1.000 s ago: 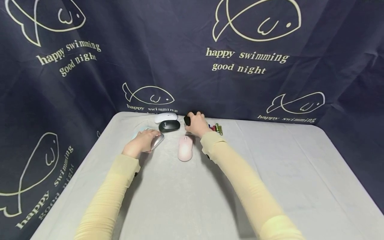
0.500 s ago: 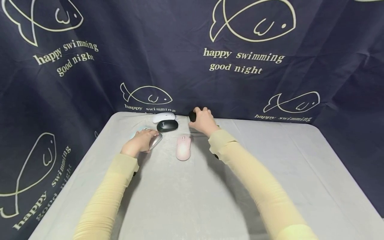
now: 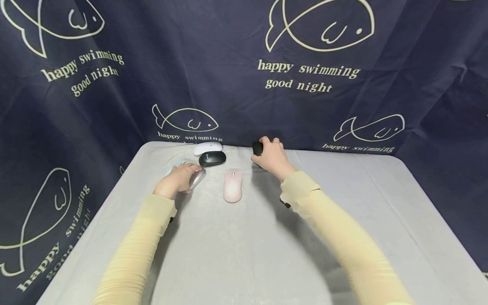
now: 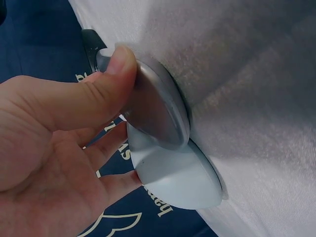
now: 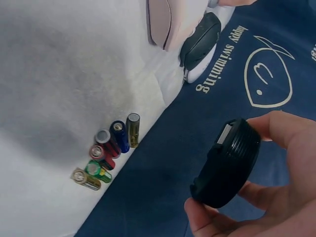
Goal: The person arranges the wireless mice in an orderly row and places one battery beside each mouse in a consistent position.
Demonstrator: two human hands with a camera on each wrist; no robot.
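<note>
My left hand [image 3: 177,179] grips a silver-grey computer mouse [image 4: 157,106] near the back left of the table, thumb on its near side. A pale blue mouse [image 4: 180,175] sits right beside it, with fingertips of the same hand at its edge. My right hand [image 3: 273,159] pinches a small black rounded object [image 5: 228,165] with a ridged side and a pale strip, near the table's back edge. In the right wrist view it is held up by thumb and fingertips. Several batteries [image 5: 102,150] lie in a row near it; in the head view the right hand hides them.
A pink mouse [image 3: 233,187] lies between the hands. Behind the left hand are a black mouse [image 3: 212,159] and a white mouse [image 3: 207,148], close together. A dark blue fish-print curtain [image 3: 236,97] hangs right behind the grey-white table [image 3: 228,250].
My right hand has moved to the right along the back edge with the black object, coming over the batteries. The left hand stays on the grey mouse.
</note>
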